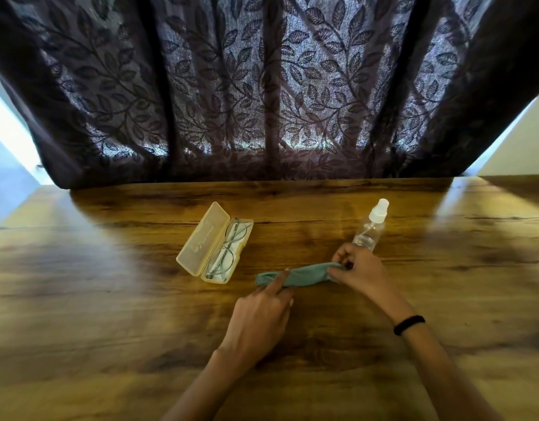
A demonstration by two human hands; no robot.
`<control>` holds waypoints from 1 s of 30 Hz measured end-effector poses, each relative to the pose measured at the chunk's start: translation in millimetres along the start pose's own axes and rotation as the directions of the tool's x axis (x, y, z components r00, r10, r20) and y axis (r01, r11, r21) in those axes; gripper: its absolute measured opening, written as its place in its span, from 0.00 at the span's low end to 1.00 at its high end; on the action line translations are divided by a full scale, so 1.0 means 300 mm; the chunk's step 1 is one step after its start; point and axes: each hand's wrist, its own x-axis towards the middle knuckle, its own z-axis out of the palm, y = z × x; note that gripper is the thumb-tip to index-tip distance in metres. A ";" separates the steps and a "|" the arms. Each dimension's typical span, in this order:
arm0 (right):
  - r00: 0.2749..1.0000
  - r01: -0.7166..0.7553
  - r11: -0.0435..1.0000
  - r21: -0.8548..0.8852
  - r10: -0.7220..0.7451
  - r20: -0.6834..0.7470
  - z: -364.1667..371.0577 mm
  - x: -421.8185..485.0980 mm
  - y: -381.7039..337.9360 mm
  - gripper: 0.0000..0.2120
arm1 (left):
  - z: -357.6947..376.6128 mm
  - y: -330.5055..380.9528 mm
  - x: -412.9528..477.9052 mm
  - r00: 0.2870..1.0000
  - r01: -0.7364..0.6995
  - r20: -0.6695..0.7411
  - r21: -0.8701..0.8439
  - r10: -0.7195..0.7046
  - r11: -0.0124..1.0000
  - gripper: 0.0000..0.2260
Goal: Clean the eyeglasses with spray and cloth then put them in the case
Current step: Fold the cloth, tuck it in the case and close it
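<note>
On the wooden desk, the right grip pinches one end of the teal cloth and the left grip pinches the other, probably pulling it straight for folding. The eyeglasses already lie in the open case; the spray bottle stands behind. A leaf-patterned curtain hangs beyond.

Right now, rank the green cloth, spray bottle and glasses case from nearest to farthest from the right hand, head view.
1. green cloth: pinched in the right hand.
2. spray bottle: just behind the hand.
3. glasses case: farther left, open.
</note>
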 end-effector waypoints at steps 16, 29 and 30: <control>0.987 0.122 0.991 -0.057 -0.114 0.116 0.234 0.028 -0.225 0.08 | -0.068 -0.117 -0.085 0.979 0.136 -0.145 -0.052 -0.143 0.989 0.15; 0.989 0.143 0.984 0.107 -0.147 0.033 0.154 0.012 -0.160 0.06 | -0.049 -0.110 -0.076 0.981 0.109 -0.155 -0.075 -0.120 0.991 0.15; 0.989 0.145 0.985 0.089 -0.148 0.017 0.145 0.005 -0.143 0.05 | -0.042 -0.104 -0.074 0.983 0.097 -0.146 -0.078 -0.108 0.992 0.15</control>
